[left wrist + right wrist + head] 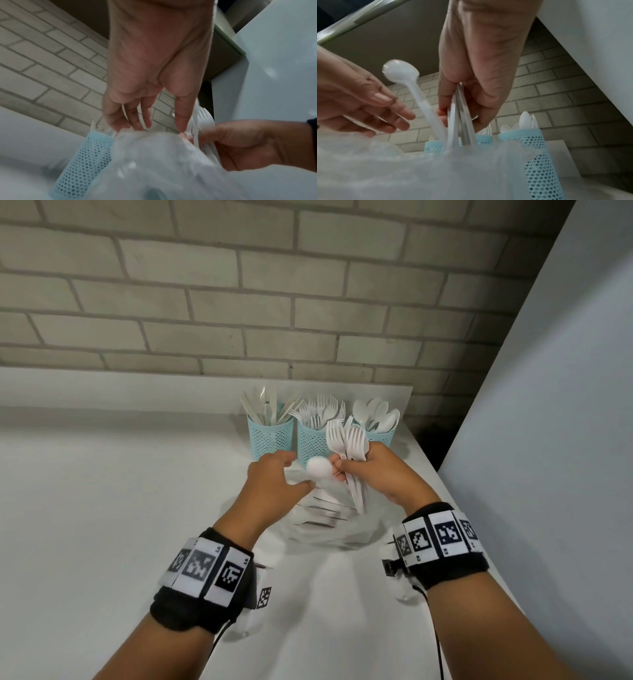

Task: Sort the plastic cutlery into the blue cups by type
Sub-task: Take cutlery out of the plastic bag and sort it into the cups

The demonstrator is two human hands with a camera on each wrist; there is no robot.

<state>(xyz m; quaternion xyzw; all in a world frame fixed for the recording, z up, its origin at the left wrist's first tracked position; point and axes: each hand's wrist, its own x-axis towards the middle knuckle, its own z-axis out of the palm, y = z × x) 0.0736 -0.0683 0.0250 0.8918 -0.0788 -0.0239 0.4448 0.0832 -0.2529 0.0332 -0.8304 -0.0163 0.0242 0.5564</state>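
Observation:
Three blue mesh cups stand at the table's back: the knife cup, the fork cup and the spoon cup. My right hand grips a bundle of white forks, tines up, just in front of the fork cup. A white spoon sticks out leftward from the same grip, its bowl raised. The fork handles run down into a clear plastic bag. My left hand hovers over the bag's top with relaxed fingers, close to the spoon and holding nothing.
The white table ends at a brick wall behind the cups. A tall white panel runs along the right side, close to the spoon cup. More cutlery shows dimly inside the bag.

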